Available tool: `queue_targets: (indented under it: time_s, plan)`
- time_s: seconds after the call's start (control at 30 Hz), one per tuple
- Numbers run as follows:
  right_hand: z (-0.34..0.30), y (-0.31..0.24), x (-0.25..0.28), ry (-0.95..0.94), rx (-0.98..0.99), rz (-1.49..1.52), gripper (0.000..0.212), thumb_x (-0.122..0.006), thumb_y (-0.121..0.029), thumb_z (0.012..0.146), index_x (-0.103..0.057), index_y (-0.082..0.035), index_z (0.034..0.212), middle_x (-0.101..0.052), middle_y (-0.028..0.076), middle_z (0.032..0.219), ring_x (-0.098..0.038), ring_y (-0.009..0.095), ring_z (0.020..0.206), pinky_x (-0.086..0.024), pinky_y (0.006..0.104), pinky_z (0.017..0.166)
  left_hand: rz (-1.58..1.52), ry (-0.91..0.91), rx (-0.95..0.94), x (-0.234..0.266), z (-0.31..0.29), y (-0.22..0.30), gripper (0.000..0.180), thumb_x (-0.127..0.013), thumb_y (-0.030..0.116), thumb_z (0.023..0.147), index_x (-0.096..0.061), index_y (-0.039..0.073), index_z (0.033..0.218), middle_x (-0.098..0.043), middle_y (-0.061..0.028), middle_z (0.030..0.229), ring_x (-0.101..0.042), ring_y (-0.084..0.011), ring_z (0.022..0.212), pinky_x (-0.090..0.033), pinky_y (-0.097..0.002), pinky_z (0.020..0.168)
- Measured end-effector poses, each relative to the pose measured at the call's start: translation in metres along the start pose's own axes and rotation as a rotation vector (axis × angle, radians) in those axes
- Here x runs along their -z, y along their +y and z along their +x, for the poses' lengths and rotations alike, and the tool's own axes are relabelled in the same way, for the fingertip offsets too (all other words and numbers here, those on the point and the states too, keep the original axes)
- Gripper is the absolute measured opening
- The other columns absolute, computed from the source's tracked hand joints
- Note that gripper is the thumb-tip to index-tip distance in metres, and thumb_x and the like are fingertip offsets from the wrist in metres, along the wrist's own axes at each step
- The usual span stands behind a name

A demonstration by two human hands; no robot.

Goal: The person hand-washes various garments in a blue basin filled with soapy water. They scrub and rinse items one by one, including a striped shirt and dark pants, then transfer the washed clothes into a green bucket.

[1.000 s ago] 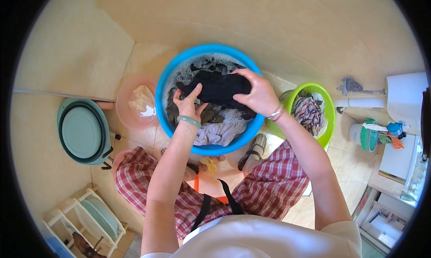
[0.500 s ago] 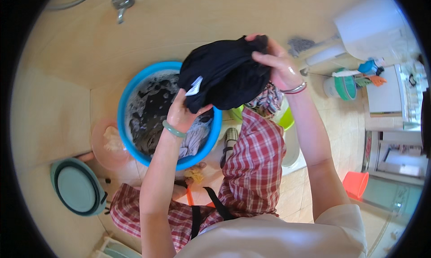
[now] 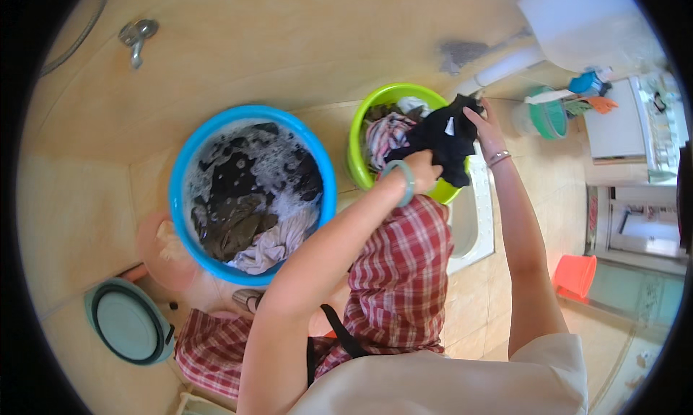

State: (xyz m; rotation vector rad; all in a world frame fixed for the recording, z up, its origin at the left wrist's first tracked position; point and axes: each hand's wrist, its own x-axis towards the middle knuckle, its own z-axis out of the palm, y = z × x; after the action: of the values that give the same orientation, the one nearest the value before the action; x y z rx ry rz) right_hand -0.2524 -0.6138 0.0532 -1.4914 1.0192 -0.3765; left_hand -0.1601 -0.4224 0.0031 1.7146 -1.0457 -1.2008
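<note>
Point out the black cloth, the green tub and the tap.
Black cloth (image 3: 436,140), head view: middle of its fabric.
Green tub (image 3: 397,91), head view: its upper rim.
Tap (image 3: 136,36), head view: its metal body.

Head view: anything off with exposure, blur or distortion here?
In the head view, the black garment is so dark that its folds barely show; in that view too, the grey item at upper right looks smeared, and the red bucket leans sideways, probably from fisheye distortion.

1. My feed shows beige walls (image 3: 303,46), a metal tap (image 3: 137,38) on one.
2. Light shines on the pale floor tiles (image 3: 469,310).
3. At right, I make out a white tank (image 3: 588,25) and pipe (image 3: 510,65).
</note>
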Motion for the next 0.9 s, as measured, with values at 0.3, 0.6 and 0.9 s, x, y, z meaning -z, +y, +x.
queue_targets:
  time_s: [0.3, 0.6, 0.9]
  plan:
    - [-0.013, 0.137, -0.023, -0.304, 0.415, -0.898, 0.083, -0.069, -0.005, 0.073, -0.03, -0.014, 0.146, -0.016, 0.025, 0.151, -0.025, 0.043, 0.137, -0.034, 0.0409, 0.109, -0.402, 0.185, -0.23, 0.03, -0.065, -0.033, 0.03, -0.057, 0.022, 0.094, -0.061, 0.008, 0.12, -0.068, -0.0082, 0.106, -0.064, -0.0189, 0.093, -0.05, -0.0303, 0.081]
    - [-0.038, -0.024, -0.141, -0.344, 0.827, -1.329, 0.033, -0.063, -0.016, 0.082, -0.06, -0.005, 0.113, -0.061, 0.018, 0.108, -0.057, 0.036, 0.106, -0.047, 0.0432, 0.091, 0.441, 0.433, 0.421, 0.066, -0.199, -0.215, 0.051, -0.057, 0.04, 0.089, -0.048, 0.022, 0.136, -0.033, -0.0161, 0.148, -0.033, -0.0322, 0.135, -0.027, -0.048, 0.109]
    - [-0.054, 0.165, -0.349, -0.904, 0.378, -1.545, 0.074, -0.063, -0.017, 0.083, -0.025, -0.014, 0.146, -0.02, 0.031, 0.148, -0.041, 0.051, 0.124, -0.042, 0.0456, 0.101, 0.574, 0.094, 0.648, 0.052, -0.231, -0.251, 0.056, -0.049, 0.051, 0.091, -0.044, 0.026, 0.141, -0.017, -0.0158, 0.156, -0.012, -0.0293, 0.145, -0.013, -0.0534, 0.114]
